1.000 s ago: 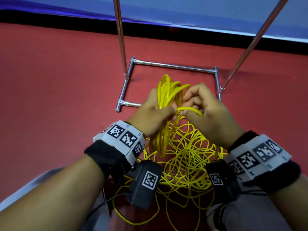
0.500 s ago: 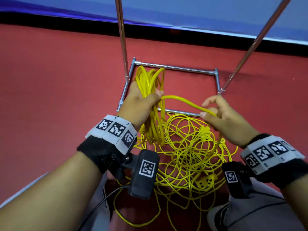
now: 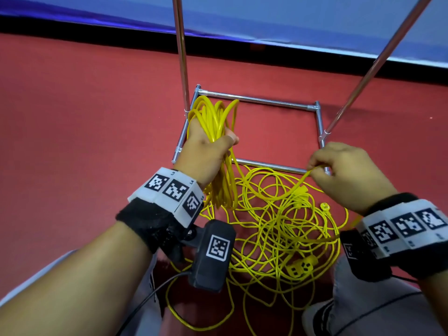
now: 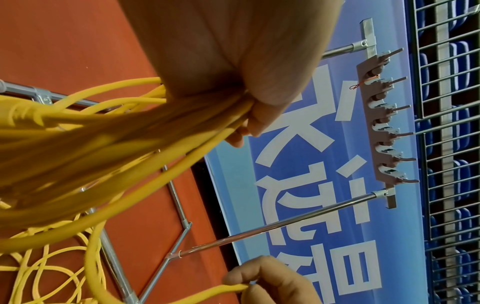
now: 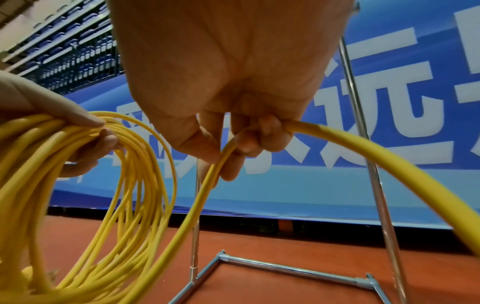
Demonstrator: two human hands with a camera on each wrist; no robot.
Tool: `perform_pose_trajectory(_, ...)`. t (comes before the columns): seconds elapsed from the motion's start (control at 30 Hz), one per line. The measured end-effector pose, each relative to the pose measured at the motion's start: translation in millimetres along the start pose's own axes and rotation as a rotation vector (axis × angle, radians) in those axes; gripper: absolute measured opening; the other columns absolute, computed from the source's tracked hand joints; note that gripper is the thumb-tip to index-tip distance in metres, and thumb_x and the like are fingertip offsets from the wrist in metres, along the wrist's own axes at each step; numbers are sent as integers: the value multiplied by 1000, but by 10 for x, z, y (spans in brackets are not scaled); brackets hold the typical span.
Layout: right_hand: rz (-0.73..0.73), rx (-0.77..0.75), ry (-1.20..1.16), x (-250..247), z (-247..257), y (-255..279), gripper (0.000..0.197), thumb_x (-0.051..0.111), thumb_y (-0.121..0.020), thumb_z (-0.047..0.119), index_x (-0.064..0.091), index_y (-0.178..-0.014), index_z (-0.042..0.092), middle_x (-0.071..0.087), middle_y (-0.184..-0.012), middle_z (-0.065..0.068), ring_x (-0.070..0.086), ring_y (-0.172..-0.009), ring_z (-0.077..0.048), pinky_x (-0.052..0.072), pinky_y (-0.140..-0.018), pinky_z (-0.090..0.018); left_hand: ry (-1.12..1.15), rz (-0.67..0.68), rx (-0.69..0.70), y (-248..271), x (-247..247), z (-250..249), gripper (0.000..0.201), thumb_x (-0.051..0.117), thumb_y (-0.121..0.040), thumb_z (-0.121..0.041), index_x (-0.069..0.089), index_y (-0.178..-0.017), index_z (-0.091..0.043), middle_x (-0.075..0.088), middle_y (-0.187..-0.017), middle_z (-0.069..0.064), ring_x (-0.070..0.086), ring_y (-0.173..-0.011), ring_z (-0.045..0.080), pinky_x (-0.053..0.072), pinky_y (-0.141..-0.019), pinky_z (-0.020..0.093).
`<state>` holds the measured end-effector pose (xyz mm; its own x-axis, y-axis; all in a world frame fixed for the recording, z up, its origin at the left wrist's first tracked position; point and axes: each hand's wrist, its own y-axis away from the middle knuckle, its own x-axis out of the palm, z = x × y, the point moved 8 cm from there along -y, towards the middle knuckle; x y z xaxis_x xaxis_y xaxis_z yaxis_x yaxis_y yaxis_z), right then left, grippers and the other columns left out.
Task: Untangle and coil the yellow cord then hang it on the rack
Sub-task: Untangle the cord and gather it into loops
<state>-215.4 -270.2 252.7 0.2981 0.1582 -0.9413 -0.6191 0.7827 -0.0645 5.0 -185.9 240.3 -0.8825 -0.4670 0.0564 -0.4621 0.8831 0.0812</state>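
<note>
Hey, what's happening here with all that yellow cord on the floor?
A person is winding up a tangled yellow cord. The left hand grips a bundle of finished loops, while the right hand pinches a single strand running from that bundle. Much of the cord lies in a loose heap on the red floor, by the base of a metal rack. Nothing hangs on the rack's hooks yet.

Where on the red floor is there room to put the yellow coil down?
Bare floor spreads left of the rack. Another bare patch lies inside the rack's base bars, at the far side. Near the knees it is crowded: the loose cord sprawls there, between the left hand and right hand.
</note>
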Motion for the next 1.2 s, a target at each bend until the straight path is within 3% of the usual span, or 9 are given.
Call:
perform_pose_trajectory(0.13, 187, -261, -149, 175, 514, 103, 36, 39, -69, 28, 71, -72, 14, 55, -71, 7, 52, -64, -2, 40, -65, -17, -2, 4, 9, 7, 35, 3, 55, 67, -57, -44, 50, -99, -13, 64, -87, 15, 57, -71, 27, 51, -72, 52)
perform_pose_trajectory(0.23, 234, -332, -339, 208, 794, 152, 26, 49, -72, 16, 72, -84, 17, 54, -74, 17, 49, -67, 6, 35, -65, -4, 6, 26, 2, 28, 94, 28, 56, 70, -61, -40, 49, -103, -10, 63, -81, 10, 62, -77, 29, 49, -77, 54)
perform_pose_trajectory(0.4, 47, -282, -588, -9, 838, 84, 31, 74, -73, 13, 50, -82, 30, 63, -74, 8, 52, -60, -4, 44, -61, -16, 86, 162, -83, 93, 288, 114, 39, 67, -80, -13, 43, -108, -1, 55, -63, 2, 51, -53, 15, 45, -53, 28)
perform_pose_trajectory(0.5, -110, -183, -704, -152, 763, 33, 40, 80, -69, 17, 43, -76, 30, 68, -74, -2, 55, -57, -26, 46, -57, -34, 104, 218, -166, 181, 399, 175, 39, 66, -84, -9, 43, -116, -4, 57, -72, 5, 56, -58, 13, 49, -56, 26)
perform_pose_trajectory(0.63, -125, -81, -783, -148, 651, -8, 46, 85, -64, 15, 41, -74, 24, 65, -73, -2, 36, -50, -15, 34, -45, -26, 141, 281, -212, 289, 529, 201, 48, 68, -77, -17, 48, -121, -11, 59, -100, 12, 59, -81, 20, 51, -71, 28)
perform_pose_trajectory(0.8, -40, -69, -939, -60, 650, -25, 43, 80, -67, 4, 44, -77, 26, 63, -65, 4, 42, -49, -3, 35, -47, -15, 182, 337, -260, 327, 619, 238, 27, 53, -93, -4, 42, -117, -8, 56, -76, 7, 59, -53, 10, 51, -52, 23)
perform_pose_trajectory(1.0, 178, 72, -1107, 56, 484, 5, 28, 70, -71, 18, 49, -91, 18, 69, -69, -5, 61, -59, -12, 49, -58, -17, 177, 255, -200, 203, 468, 129, 34, 61, -82, -21, 48, -107, -3, 50, -56, 5, 49, -44, 14, 46, -45, 23)
perform_pose_trajectory(1.1, 152, 95, -1026, 75, 349, 4, 19, 64, -76, 23, 52, -89, 19, 68, -65, 1, 55, -56, -8, 44, -56, -20, 196, 174, -198, 142, 340, 123, 22, 58, -92, -14, 49, -108, -3, 46, -60, 8, 49, -41, 11, 46, -44, 23)
perform_pose_trajectory(1.2, 26, 98, -955, 50, 269, -40, 16, 62, -88, 10, 55, -89, 24, 58, -66, 7, 47, -60, -6, 38, -56, -15, 169, 194, -173, 149, 325, 79, 41, 63, -79, -20, 47, -113, -2, 48, -63, 8, 52, -42, 11, 45, -42, 22)
